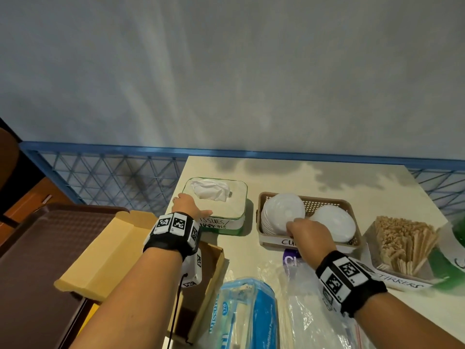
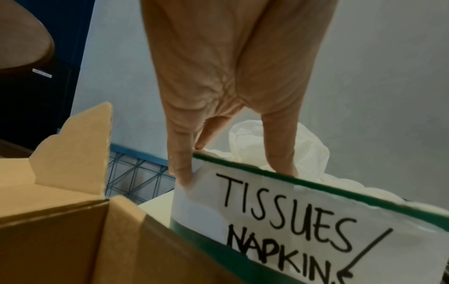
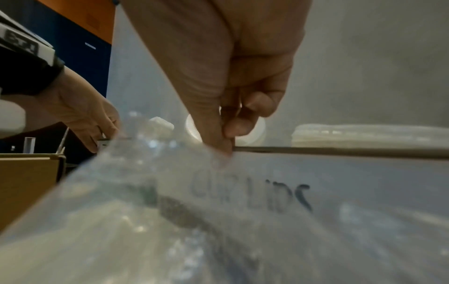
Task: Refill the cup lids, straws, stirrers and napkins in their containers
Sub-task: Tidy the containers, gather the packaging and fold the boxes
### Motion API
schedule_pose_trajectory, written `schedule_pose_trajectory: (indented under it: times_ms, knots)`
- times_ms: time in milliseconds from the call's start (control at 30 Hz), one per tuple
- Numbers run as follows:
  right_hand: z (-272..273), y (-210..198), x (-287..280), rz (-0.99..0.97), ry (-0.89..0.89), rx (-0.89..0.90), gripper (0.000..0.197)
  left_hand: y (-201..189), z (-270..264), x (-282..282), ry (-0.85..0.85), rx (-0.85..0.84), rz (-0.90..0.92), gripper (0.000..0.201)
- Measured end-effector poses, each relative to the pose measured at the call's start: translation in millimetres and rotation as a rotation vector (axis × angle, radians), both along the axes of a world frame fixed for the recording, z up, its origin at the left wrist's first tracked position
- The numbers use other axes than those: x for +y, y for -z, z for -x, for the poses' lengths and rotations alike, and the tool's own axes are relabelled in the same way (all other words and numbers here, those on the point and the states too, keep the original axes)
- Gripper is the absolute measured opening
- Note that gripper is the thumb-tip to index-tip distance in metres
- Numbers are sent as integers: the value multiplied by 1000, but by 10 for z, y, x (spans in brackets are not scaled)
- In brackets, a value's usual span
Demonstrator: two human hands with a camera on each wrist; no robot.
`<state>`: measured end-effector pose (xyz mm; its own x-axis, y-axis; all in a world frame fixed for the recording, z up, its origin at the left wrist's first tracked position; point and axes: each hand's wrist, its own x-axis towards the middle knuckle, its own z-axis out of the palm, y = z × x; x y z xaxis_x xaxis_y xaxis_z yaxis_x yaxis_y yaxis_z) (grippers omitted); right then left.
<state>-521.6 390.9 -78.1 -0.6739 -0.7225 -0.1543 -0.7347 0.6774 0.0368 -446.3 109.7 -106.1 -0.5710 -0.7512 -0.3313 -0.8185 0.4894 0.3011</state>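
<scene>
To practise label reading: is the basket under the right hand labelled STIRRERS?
No, the label on the basket at the right hand reads CUP LIDS.

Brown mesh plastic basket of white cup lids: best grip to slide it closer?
Probably the near long rim of the brown mesh plastic basket, pinched from the person's side, where the right hand pinches it: stacked white cup lids fill the inside, and wooden stirrers crowd its right end.
</scene>
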Motion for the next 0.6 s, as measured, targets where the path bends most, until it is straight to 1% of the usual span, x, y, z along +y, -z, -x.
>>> schedule_pose_trajectory:
  times_ms: [200, 600]
  knots:
    - [138, -42, -159, 2, -9, 41, 18, -4, -2, 1, -24, -12, 20, 94]
    - [242, -37, -285, -8, -24, 75, 19, -37, -1, 63, -37, -13, 32, 91]
